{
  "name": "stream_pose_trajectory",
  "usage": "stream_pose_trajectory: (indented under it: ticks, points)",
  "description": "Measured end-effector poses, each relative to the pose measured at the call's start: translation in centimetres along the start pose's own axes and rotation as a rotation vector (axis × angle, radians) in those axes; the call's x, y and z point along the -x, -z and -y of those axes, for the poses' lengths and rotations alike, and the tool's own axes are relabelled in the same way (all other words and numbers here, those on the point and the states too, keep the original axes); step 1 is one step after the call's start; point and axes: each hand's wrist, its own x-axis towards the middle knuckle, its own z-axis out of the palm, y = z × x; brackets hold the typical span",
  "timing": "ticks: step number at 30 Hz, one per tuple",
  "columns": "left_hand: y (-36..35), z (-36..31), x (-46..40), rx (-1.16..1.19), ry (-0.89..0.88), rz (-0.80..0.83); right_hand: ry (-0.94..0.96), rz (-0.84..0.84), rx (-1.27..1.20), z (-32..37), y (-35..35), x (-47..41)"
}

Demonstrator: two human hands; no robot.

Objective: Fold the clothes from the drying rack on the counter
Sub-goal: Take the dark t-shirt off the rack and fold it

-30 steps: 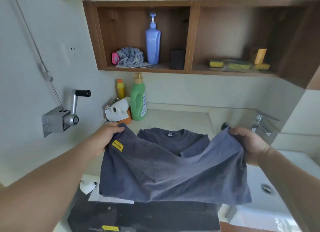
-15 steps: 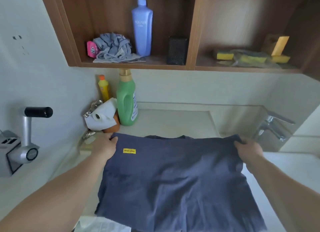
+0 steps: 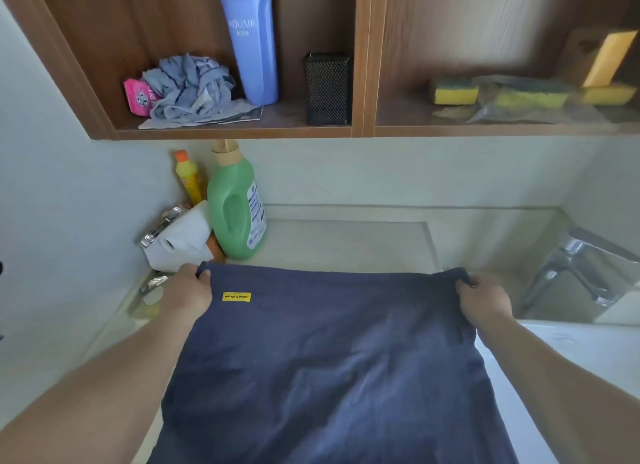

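Observation:
A dark navy T-shirt point(image 3: 329, 359) with a small yellow label point(image 3: 236, 296) lies folded over on the pale counter point(image 3: 346, 242). Its folded-up hem now forms the far edge. My left hand point(image 3: 188, 292) pinches the far left corner of that edge. My right hand point(image 3: 485, 302) grips the far right corner. The shirt's collar and sleeves are hidden under the upper layer. The drying rack is out of view.
A green detergent bottle point(image 3: 237, 207), a yellow bottle point(image 3: 188, 178) and a tissue roll point(image 3: 183, 240) stand at the counter's back left. A tap point(image 3: 585, 266) and sink lie right. Overhead shelves hold a blue bottle point(image 3: 251, 41), a grey rag point(image 3: 190, 86) and sponges point(image 3: 453, 91).
Both hands carried the shirt's hem forward and down over the collar, laying it flat on the counter. The view has moved closer and tilted toward the wall.

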Motion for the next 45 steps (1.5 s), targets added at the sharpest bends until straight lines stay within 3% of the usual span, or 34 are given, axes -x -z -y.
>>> stream_pose_trajectory:
  ticks: [5, 13, 17, 20, 24, 27, 30, 33, 39, 42, 45]
  points:
    - [-2.3, 0.9, -0.7, -0.226, -0.012, 0.012, -0.041, 0.056, 0.061, -1.7, -1.9, -1.4]
    - [-3.3, 0.7, 0.3, -0.131, 0.004, 0.0, -0.075, 0.062, 0.135, -1.6, -3.2, -2.3]
    - [-4.5, -1.1, 2.9, -0.167, 0.088, -0.026, -0.113, -0.116, 0.224, 0.2, -4.0, -0.1]
    - [-5.7, -3.0, 7.1, -0.29, -0.14, 0.033, 0.132, -0.151, 0.281, 2.4, -6.4, 3.5]
    - [-8.2, -5.4, 13.9, -0.382, -0.409, 0.273, 0.433, 0.114, 0.431, 5.1, -11.3, 11.2]
    - [-9.7, -4.9, 17.9, -0.437, -0.495, 0.468, 0.517, 0.314, 0.451, 5.7, -14.3, 16.7]
    - [-9.1, -1.4, 18.8, -0.506, -0.519, 0.453, 0.455, 0.393, 0.495, 3.4, -15.6, 18.7]
    - [-6.9, 3.1, 17.9, -0.562, -0.571, 0.342, 0.54, 0.312, 0.659, 1.0, -15.4, 18.4]
    - [-1.8, 10.1, 16.0, -0.653, -0.395, 0.164, 0.577, 0.282, 0.726, 0.8, -15.7, 18.6]
    - [0.2, 11.8, 16.4, -0.568, -0.256, 0.078, 0.533, 0.254, 0.79, 1.4, -15.9, 19.1]
    - [1.8, 13.0, 17.3, -0.46, -0.113, 0.081, 0.626, 0.246, 0.822, 3.3, -17.3, 21.6]
